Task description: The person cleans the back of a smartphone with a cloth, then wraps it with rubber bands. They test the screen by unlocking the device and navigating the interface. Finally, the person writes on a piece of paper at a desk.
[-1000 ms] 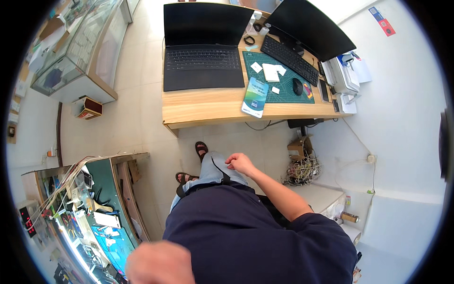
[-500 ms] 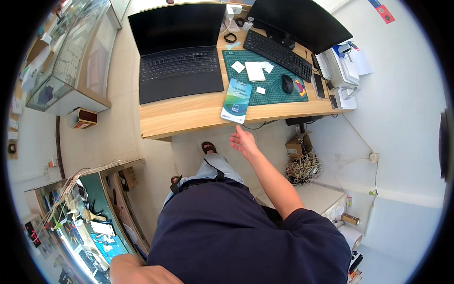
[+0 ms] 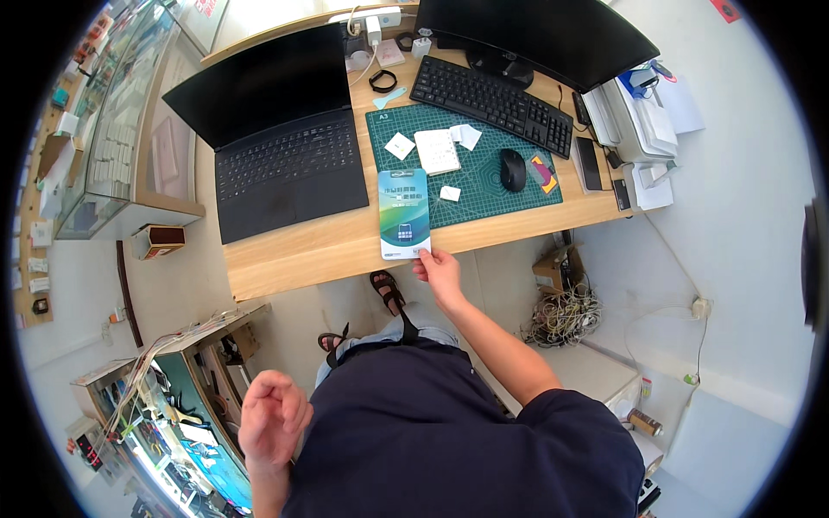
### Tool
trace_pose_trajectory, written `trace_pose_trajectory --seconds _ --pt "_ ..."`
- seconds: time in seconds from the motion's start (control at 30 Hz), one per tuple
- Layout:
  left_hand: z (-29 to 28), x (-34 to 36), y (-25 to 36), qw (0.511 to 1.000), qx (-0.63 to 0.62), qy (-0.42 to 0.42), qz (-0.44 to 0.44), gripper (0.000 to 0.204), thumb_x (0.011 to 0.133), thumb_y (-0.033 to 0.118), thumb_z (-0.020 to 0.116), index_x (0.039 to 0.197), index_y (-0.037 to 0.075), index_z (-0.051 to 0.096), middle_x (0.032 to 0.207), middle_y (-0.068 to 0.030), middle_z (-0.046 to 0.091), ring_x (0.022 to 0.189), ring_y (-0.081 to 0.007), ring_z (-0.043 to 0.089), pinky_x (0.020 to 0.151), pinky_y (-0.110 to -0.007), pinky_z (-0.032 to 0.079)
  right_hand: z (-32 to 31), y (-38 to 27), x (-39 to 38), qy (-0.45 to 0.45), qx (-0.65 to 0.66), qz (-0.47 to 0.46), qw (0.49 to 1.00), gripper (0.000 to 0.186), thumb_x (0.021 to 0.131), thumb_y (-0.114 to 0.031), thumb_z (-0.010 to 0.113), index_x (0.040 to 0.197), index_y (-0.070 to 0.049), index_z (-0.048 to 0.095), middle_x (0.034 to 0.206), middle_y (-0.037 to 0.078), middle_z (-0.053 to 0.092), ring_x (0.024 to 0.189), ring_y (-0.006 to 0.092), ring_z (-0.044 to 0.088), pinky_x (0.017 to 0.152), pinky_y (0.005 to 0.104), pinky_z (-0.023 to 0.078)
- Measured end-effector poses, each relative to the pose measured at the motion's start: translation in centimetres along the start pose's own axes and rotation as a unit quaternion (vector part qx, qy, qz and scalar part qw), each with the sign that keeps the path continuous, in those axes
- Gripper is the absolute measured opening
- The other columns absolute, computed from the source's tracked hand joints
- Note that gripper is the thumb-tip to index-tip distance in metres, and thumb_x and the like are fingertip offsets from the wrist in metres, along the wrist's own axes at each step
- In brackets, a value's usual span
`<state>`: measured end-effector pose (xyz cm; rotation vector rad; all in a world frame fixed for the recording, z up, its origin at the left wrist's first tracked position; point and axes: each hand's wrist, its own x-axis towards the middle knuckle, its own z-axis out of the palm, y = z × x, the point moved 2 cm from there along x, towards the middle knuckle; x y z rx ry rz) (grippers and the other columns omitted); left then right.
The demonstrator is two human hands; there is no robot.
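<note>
A flat green, blue and white package (image 3: pixel 404 214) with a phone picture on it lies at the desk's front edge, partly over the cutting mat (image 3: pixel 484 209). My right hand (image 3: pixel 439 272) pinches the package's lower right corner between thumb and fingers. Away from the desk at the lower left, my left hand (image 3: pixel 275 416) is raised beside my body, its fingers curled in and nothing visible in them. Just behind the package on the mat are a small white notepad (image 3: pixel 438 152) and a little white piece (image 3: pixel 450 193).
An open black laptop (image 3: pixel 294 173) stands left of the package. A black keyboard (image 3: pixel 492 102), a mouse (image 3: pixel 513 170) and a monitor (image 3: pixel 553 34) are on the right side of the wooden desk (image 3: pixel 294 263). A cluttered workbench (image 3: pixel 186 414) is at the lower left, and tangled cables (image 3: pixel 566 315) lie below right.
My right hand has reached forward and taken hold of the package's corner. My left hand has risen into fuller view. The whole view has shifted closer to the desk.
</note>
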<state>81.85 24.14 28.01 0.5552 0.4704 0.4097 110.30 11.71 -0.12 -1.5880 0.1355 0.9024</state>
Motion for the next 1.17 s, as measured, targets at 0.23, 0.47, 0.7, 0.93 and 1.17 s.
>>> trace_pose_trajectory --seconds 0.23,0.47,0.7,0.93,1.17 --pt "-11.8 -0.5 -7.6 0.879 0.385 0.272 -0.075 0.034 0.100 0.014 0.057 0.130 0.000 0.056 0.094 -0.0034 0.062 0.077 -0.0088 0.054 0.069 -0.023 0.045 -0.8 -3.0 -0.2 0.016 -0.090 -0.141 0.986 0.033 0.096 -0.011 0.059 0.126 0.003 0.055 0.087 0.006 0.067 0.070 0.0114 0.062 0.063 0.0259 0.050" --pt "-17.8 -16.5 -23.5 0.857 0.012 0.444 -0.260 0.079 0.098 0.060 0.049 0.150 0.003 0.035 0.151 -0.0133 0.043 0.123 -0.0272 0.054 0.107 -0.040 0.041 2.4 -1.0 -4.1 -0.296 -0.268 -0.137 0.907 0.033 0.096 -0.007 0.050 0.127 -0.002 0.062 0.103 0.006 0.067 0.084 0.0109 0.061 0.073 0.0259 0.051" --pt "-12.0 -20.0 -25.7 0.779 -0.138 0.607 -0.076 0.063 0.102 0.048 0.044 0.149 0.006 0.041 0.145 -0.0133 0.050 0.126 -0.0253 0.052 0.109 -0.033 0.038 11.7 2.7 -9.7 -0.585 -0.417 0.275 0.639 0.050 0.102 -0.037 0.055 0.135 0.001 0.058 0.131 0.011 0.062 0.119 0.0185 0.056 0.101 0.0318 0.045" --pt "-15.3 -25.5 -30.7 0.796 -0.138 0.587 -0.056 0.071 0.101 0.040 0.041 0.161 0.015 0.014 0.157 -0.0131 0.033 0.141 -0.0265 0.036 0.115 -0.034 0.029 17.8 8.2 -11.5 -0.558 -0.565 0.220 0.566 0.059 0.101 -0.047 0.054 0.127 0.005 0.062 0.117 0.012 0.068 0.107 0.0191 0.062 0.094 0.0309 0.048" --pt "-26.1 -37.8 -24.5 0.749 0.193 0.592 -0.227 0.056 0.094 0.033 0.040 0.145 0.009 0.043 0.128 -0.0304 0.059 0.121 -0.0424 0.058 0.105 -0.047 0.044 25.6 12.9 -17.4 -0.519 -0.740 -0.046 0.426 0.058 0.098 -0.050 0.058 0.105 0.005 0.071 0.091 0.008 0.073 0.084 0.0154 0.064 0.078 0.0341 0.051"
